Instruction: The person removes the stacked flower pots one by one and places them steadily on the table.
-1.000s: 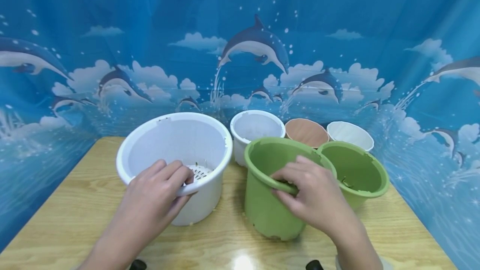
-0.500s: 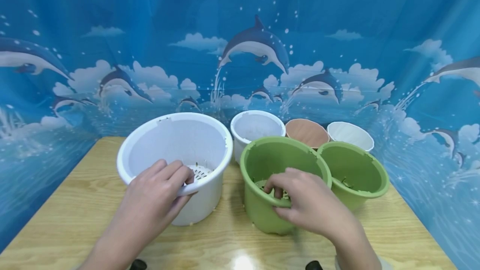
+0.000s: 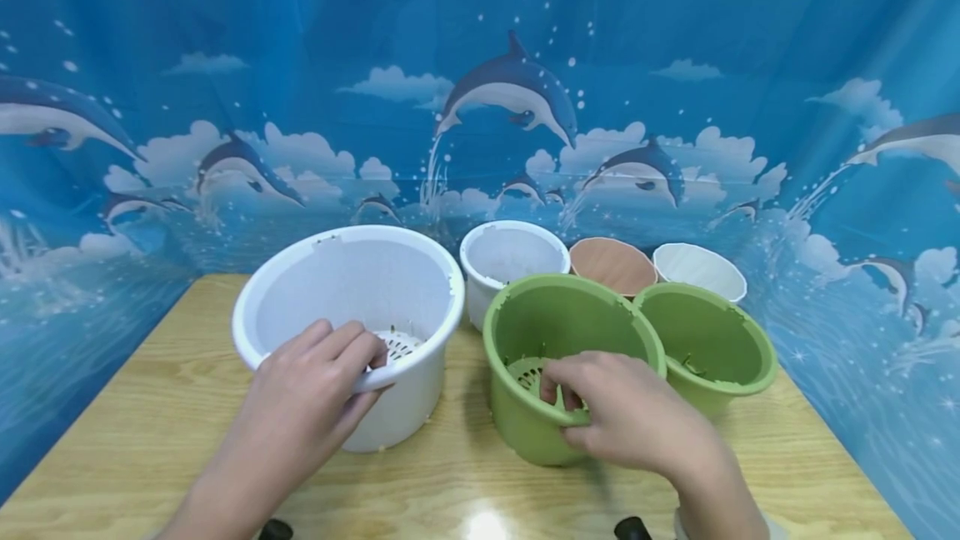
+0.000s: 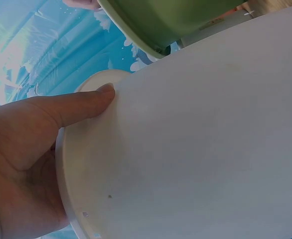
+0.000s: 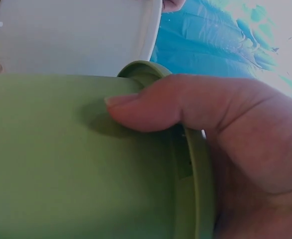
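My left hand [image 3: 315, 382] grips the near rim of a large white plastic flowerpot [image 3: 405, 415] with a slotted bottom. In the left wrist view its thumb lies along the outside of the white wall [image 4: 186, 139], the other fingers being hidden inside. On the right, my right hand [image 3: 615, 407] pinches the near rim of a green flowerpot [image 3: 517, 423] standing upright on the table. The right wrist view has the thumb on the green outer wall [image 5: 51, 159]. Holes show in the green pot's bottom.
A second green pot [image 3: 712, 340] touches the held one on the right, with bits of debris inside. Behind stand a smaller white pot [image 3: 517, 252], a brown pot [image 3: 611, 265] and a white pot with a wavy rim [image 3: 697, 269]. A dolphin-print curtain [image 3: 480, 90] backs the wooden table [image 3: 420, 498].
The green pot in my right hand was tilted and has been set level, its bottom coming into view. My right hand has moved slightly down with its rim. The left hand stays still.
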Tool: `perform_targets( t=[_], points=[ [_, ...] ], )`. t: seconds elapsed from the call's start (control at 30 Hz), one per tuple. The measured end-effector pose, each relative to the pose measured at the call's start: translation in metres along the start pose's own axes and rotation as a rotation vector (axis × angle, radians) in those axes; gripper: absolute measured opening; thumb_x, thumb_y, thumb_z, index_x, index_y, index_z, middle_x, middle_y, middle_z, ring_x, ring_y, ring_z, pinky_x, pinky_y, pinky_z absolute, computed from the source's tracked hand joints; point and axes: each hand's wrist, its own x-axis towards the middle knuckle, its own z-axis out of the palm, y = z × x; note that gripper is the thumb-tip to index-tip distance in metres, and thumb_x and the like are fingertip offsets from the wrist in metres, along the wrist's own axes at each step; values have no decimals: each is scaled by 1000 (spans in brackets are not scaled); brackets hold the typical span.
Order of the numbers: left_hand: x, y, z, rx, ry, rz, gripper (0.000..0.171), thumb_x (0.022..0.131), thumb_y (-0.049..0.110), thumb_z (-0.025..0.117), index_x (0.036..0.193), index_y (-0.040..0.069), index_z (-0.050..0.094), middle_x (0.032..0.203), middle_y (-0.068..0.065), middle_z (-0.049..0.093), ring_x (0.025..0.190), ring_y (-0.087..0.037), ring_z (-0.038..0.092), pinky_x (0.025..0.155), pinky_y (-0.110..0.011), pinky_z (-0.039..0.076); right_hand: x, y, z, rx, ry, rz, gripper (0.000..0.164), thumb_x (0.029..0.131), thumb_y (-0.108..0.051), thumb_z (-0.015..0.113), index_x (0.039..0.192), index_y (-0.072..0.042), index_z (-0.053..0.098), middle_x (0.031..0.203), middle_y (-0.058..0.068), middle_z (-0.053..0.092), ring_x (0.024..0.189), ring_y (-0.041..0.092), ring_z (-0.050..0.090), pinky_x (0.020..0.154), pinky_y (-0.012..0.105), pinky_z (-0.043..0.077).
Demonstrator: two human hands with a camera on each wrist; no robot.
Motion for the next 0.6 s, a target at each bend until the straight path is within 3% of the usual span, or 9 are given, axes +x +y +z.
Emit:
perform_targets(
  t=[0.3, 0.6],
  points=[
    [-2, -1, 0, -2, 16, 7, 28, 74, 17, 87, 90, 19, 63, 84, 11, 59, 68, -9, 42, 58, -26, 40, -3, 6, 0, -13, -29, 33, 32, 70, -10, 72, 78, -33, 52, 66, -17, 43, 66, 5, 43, 61, 26, 37],
    [-1, -1, 0, -10, -18, 1, 31, 74, 19, 89, 92, 20, 64, 87, 12, 61, 71, -9, 44, 60, -26, 42, -4, 10, -1, -19, -30, 83, 32, 69, -9, 72, 76, -32, 50, 68, -15, 45, 66, 6, 42, 62, 26, 37]
  ],
)
